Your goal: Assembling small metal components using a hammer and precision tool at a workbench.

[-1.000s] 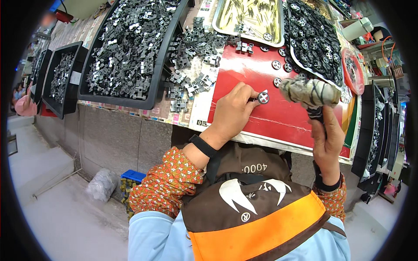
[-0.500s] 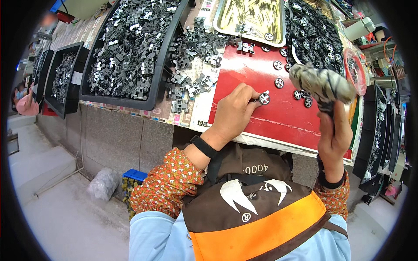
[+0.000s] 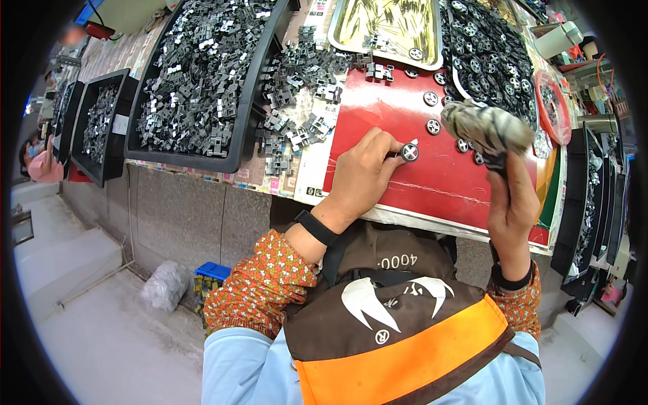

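- Two hands work over a red mat (image 3: 439,179) that lies at the near edge of the desk (image 3: 202,202).
- The left hand (image 3: 361,177) rests on the mat, its fingers (image 3: 388,145) pinched together on a small round grey wheel part (image 3: 409,152) with a cross-shaped hub, which sits on the mat near its middle.
- The right hand (image 3: 511,206) is raised above the right side of the mat, fingers clamped around the dark handle of a mallet (image 3: 487,128) whose head is wrapped in pale, worn cloth.
- The mallet head hangs just right of the wheel part, apart from it.
- Several loose wheel parts (image 3: 433,126) lie on the mat toward the far edge.
- A yellowish tray of thin metal pins (image 3: 391,27) stands past the mat at the far edge.
- A black tray of wheel parts (image 3: 493,57) sits toward the far right corner.
- A large black tray of grey square clips (image 3: 199,74) fills the left side, with loose clips (image 3: 297,101) heaped between it and the mat.
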Demonstrator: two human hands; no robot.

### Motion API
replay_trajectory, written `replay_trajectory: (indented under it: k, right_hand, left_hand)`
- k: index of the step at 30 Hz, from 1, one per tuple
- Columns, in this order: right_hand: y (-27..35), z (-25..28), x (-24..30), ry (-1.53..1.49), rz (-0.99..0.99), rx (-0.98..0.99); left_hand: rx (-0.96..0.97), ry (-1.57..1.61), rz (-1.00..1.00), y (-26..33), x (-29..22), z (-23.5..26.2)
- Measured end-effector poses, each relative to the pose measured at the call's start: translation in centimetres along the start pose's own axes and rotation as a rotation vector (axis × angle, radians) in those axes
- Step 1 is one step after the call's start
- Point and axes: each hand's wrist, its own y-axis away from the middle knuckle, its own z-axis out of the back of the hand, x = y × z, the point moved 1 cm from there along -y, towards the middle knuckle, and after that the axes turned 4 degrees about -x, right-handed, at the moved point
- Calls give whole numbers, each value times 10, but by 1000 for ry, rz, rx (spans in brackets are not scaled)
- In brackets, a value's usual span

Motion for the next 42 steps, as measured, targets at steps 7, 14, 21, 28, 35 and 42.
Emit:
replay_trajectory:
  k: [7, 14, 21, 28, 35, 42]
  right_hand:
    - [23, -23, 6, 52, -103, 262]
    - [29, 16, -35, 138, -243, 45]
    - [82, 70, -97, 458, -446, 48]
    - [81, 56, -103, 657, -351, 149]
    - [7, -6, -9, -581, -661, 338]
    - [2, -33, 9, -1136, -929, 417]
  left_hand:
    - [8, 9, -7, -5, 0, -3]
    - [21, 263, 226, -6, 6, 3]
    - [127, 1007, 815, -13, -9, 26]
    - [197, 1120, 885, -13, -37, 28]
    - [196, 970, 818, -11, -47, 23]
    - [167, 790, 678, -7, -55, 21]
